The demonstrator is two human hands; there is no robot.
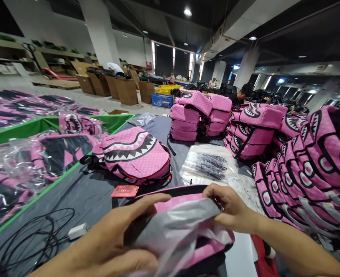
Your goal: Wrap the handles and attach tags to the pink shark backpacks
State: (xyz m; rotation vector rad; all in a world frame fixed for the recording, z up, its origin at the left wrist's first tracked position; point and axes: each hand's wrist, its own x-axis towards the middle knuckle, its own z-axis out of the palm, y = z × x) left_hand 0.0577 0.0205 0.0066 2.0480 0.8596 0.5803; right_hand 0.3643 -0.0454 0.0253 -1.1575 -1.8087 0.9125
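Note:
A pink backpack (184,200) lies at the near edge of the dark table, with grey crumpled stuffing paper (172,227) over its open top. My left hand (109,242) rests on the paper and the bag's left side, fingers stretched toward the middle. My right hand (230,209) is closed, pinching the paper at the bag's upper right edge. A red hang tag (125,191) lies just beyond the bag. Another pink backpack with a shark-mouth print (135,156) lies flat behind it.
Stacks of pink shark-mouth backpacks (302,169) crowd the right side and back (198,115). Bagged backpacks in clear plastic (28,161) fill the left, past a green divider (37,127). Clear bags of black straps (207,163), a black cable (34,238), a white plug (77,231). Cardboard boxes (123,90) and people far behind.

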